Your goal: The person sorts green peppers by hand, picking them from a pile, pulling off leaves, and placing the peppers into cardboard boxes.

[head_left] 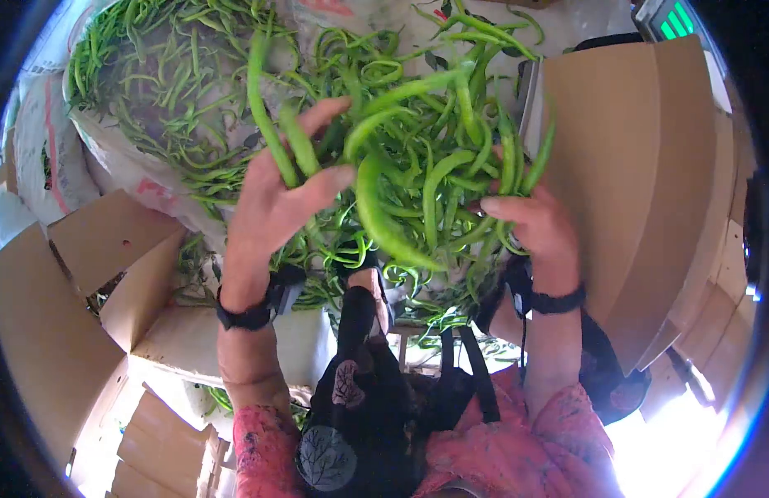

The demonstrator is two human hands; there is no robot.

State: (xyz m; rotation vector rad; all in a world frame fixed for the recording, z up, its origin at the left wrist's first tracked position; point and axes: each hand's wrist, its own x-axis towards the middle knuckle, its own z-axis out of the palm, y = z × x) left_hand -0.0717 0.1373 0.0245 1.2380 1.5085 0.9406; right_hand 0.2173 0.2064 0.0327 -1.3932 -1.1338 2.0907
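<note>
My left hand [280,195] is curled around a few long green chili peppers [266,124], which stick up past its fingers. Its thumb points right, toward more curved peppers [383,217] in front of the hands. On the right, my right hand [538,220] has its thumb and fingers around several green peppers [509,158], their ends rising above the hand. Its fingertips are partly hidden behind the peppers. Between and beneath both hands lies a loose heap of green peppers [409,166].
A large cardboard box [625,166] stands close at the right, and an open carton [119,241] at the lower left. More peppers [164,83] cover pale sacking at the upper left. White sacks [56,137] stand beyond. A device with a lit green display [676,23] is at the upper right.
</note>
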